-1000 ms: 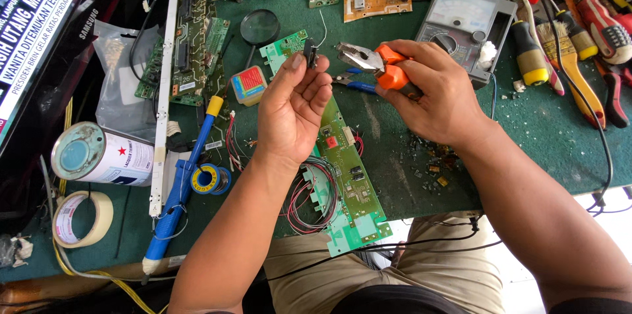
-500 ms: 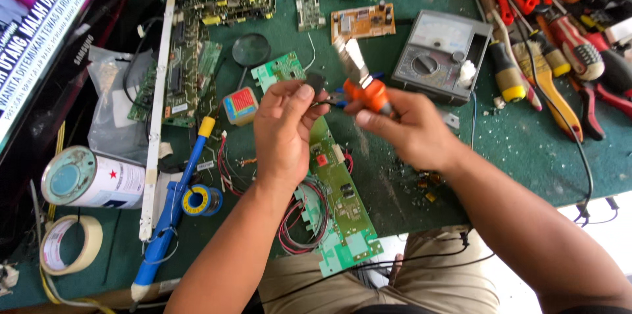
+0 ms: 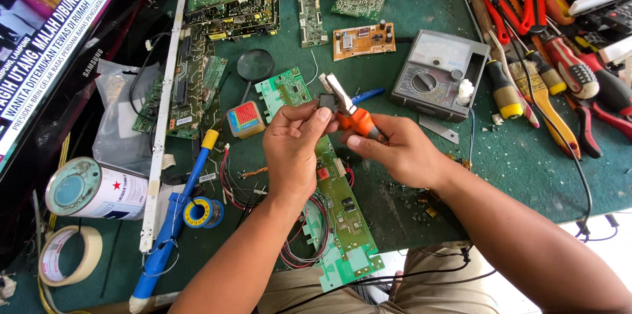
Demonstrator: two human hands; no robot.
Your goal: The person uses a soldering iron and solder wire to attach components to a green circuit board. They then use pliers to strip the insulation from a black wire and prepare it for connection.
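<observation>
Above the long green circuit board point(image 3: 336, 202) on the worktop point(image 3: 526, 169), the left hand point(image 3: 293, 149) pinches a small dark component point(image 3: 327, 102) while the right hand point(image 3: 401, 153) grips orange-handled cutters point(image 3: 349, 106), jaws at the part. Trimming seems underway; a steady, precisely placed squeeze is needed.

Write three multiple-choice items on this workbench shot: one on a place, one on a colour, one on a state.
1. Where does the magnifying glass lie?
A. Beyond the left hand, on the green mat
B. On the grey multimeter
C. Inside the tape roll

2. What colour are the handles of the pliers in the right hand?
A. Yellow
B. Orange
C. Black

3. How is the small dark component held?
A. Lying loose on the mat
B. Pinched in the left hand's fingertips at the plier jaws
C. Soldered onto the long green board

Answers: 1 A, the lens lies on the mat above the hand. 2 B, orange grips show at the fingers. 3 B, thumb and finger hold it up by the jaws.
</observation>
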